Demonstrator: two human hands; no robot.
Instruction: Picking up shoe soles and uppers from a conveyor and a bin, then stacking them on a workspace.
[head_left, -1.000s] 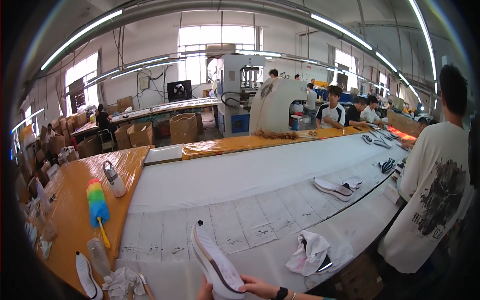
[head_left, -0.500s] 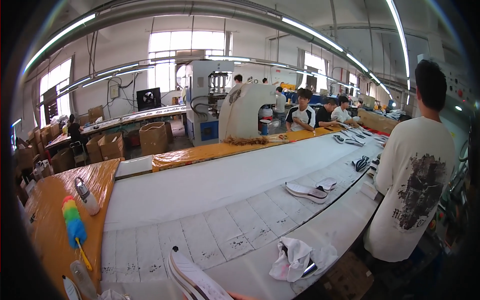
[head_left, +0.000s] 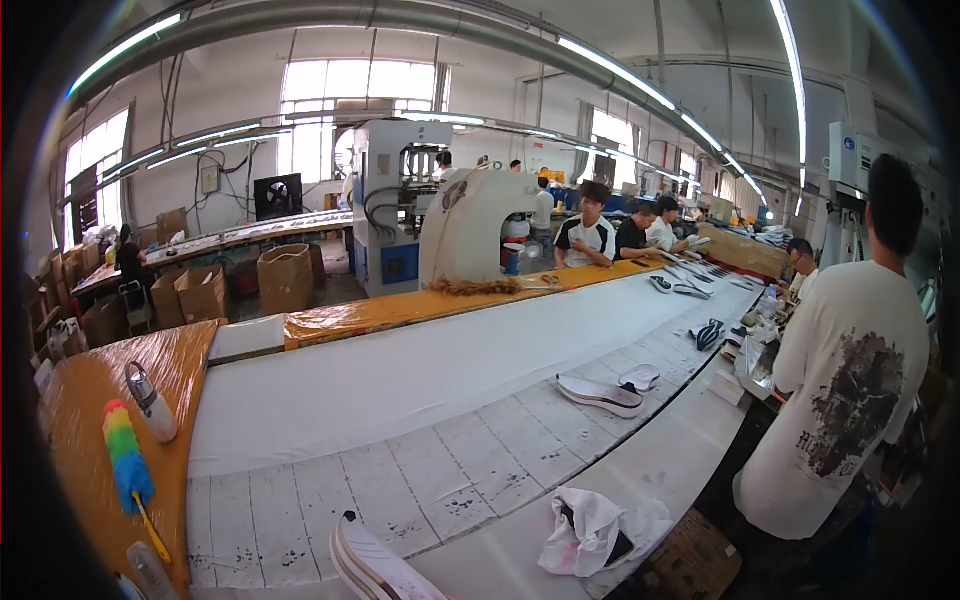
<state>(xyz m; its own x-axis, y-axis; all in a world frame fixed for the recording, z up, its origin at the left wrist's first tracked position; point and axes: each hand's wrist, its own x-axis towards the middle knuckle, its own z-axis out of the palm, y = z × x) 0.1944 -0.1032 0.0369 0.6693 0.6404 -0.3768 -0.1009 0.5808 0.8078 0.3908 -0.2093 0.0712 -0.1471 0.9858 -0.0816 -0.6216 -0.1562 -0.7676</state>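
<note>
White, black-tipped shoe sole with a dark side line (head_left: 380,568) juts from the bottom edge, left of centre, lower in sight than a second ago; both hands have since left view, so I can't tell their grip.

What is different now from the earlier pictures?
The view has turned right and slightly upward, so the table appears further left and lower. Both hands have gone out of sight at the lower edge; part of the near white sole shows. The duster and crumpled cloth lie as before.
</note>
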